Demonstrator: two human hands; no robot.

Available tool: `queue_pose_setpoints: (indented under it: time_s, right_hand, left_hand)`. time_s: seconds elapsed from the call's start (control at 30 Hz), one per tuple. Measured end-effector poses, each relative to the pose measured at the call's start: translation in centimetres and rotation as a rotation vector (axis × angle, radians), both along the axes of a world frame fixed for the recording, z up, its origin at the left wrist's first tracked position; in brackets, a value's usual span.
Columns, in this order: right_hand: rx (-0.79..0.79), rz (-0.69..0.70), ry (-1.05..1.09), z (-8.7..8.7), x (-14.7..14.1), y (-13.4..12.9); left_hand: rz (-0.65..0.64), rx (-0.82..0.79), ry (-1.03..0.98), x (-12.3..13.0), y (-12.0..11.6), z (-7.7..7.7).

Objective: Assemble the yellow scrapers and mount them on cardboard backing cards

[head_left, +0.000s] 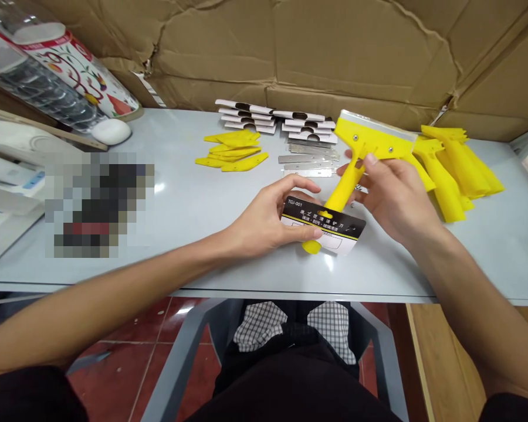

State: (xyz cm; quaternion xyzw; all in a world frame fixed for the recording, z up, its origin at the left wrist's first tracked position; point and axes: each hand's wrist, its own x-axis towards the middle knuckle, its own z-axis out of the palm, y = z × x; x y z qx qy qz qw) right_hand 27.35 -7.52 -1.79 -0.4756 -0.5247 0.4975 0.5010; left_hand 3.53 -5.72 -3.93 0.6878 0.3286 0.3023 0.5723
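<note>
My right hand [396,193] grips a yellow scraper [374,138] just under its wide head, which has two screws and a clear strip along its top edge. The scraper slants, head up and to the right. A printed black and white packaging card [341,220] lies across the lower handle, pinched in my left hand [268,220] with the thumb in front. Below the card, the handle's rounded end shows. Behind my hands lie several metal blades [308,158], partly covered by my right fingers and the scraper.
Folded cards [246,114] are stacked at the back, with flat yellow pieces [235,152] in front. More yellow scraper handles [460,164] lie at right. A water bottle [39,82] and a patterned cylinder [83,73] lean at left, near a blurred-out patch. Cardboard [356,53] walls the rear.
</note>
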Motion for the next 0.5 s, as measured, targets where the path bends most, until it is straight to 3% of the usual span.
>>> queue_pose_setpoints:
  time_s: [0.17,0.37,0.5]
  right_hand:
    - [0.014,-0.173,0.119,0.0,0.6,0.6]
    - [-0.011,-0.038,0.062,-1.9,0.1,0.8]
    - [-0.012,0.018,0.039,-2.3,-0.3,0.4]
  left_hand:
    - [0.050,-0.011,-0.009,0.1,-0.2,0.2]
    - [0.135,0.020,-0.063,0.1,-0.2,0.3]
    - [0.214,0.067,-0.104,0.0,0.3,0.1]
